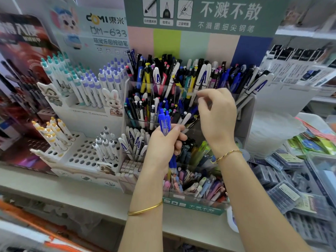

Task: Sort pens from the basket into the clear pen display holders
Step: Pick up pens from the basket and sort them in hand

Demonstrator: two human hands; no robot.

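Left hand (163, 146): fingers curled round a bunch of blue pens (163, 120), two clicker tops visible above the fist, barrels showing below it. It is held just in front of the clear display holder (196, 206), at mid height.

Holder: four tiers visible, all packed with mixed pens, standing on the shelf (72, 190).

Right hand (218, 115): to the right and slightly farther, at the second tier from the far end. Fingers curled, thumb and forefinger tips close together; cannot tell whether a pen is pinched.

One bangle (145, 209) on the left wrist, one chain bracelet (227, 154) on the right.

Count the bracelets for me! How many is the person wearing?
2: a plain gold bangle on the left wrist, and a thin gold chain on the right wrist. No others show.
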